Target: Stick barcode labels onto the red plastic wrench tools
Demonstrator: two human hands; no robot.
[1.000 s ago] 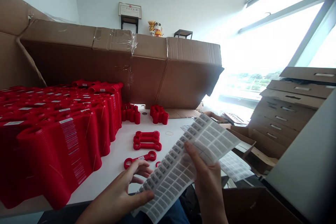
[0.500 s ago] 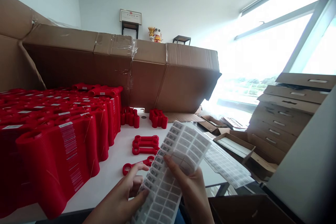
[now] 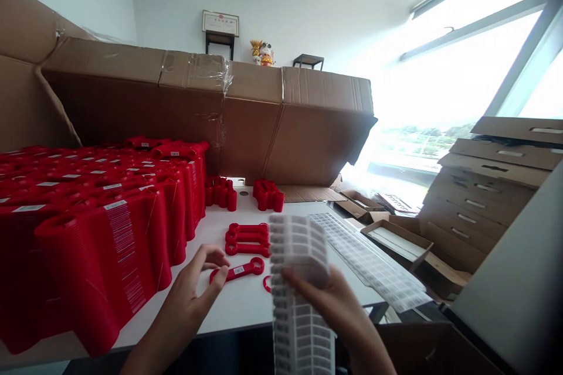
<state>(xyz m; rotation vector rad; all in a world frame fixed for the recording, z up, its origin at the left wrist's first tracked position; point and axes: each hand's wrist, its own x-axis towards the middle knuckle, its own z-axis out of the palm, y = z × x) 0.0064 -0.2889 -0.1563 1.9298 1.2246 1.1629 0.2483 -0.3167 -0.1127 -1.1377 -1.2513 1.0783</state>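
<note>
My right hand (image 3: 328, 300) grips a sheet of barcode labels (image 3: 298, 258), which bends over the hand and hangs below the table edge. My left hand (image 3: 193, 288) hovers over the white table (image 3: 240, 304) with fingers spread and curled, holding nothing. Its fingertips are just left of a flat red plastic piece (image 3: 237, 270) that bears a small white label. Two more red pieces (image 3: 247, 239) lie stacked just beyond it.
Tall stacks of labelled red pieces (image 3: 97, 211) fill the table's left. Small red bundles (image 3: 244, 193) stand at the back before a large cardboard wall (image 3: 246, 117). Another label sheet (image 3: 365, 261) lies on the right. Flat cardboard boxes (image 3: 484, 187) are piled by the window.
My left hand has let go of the label sheet and moved left toward the single red piece. The sheet has turned edge-on and now droops from my right hand alone.
</note>
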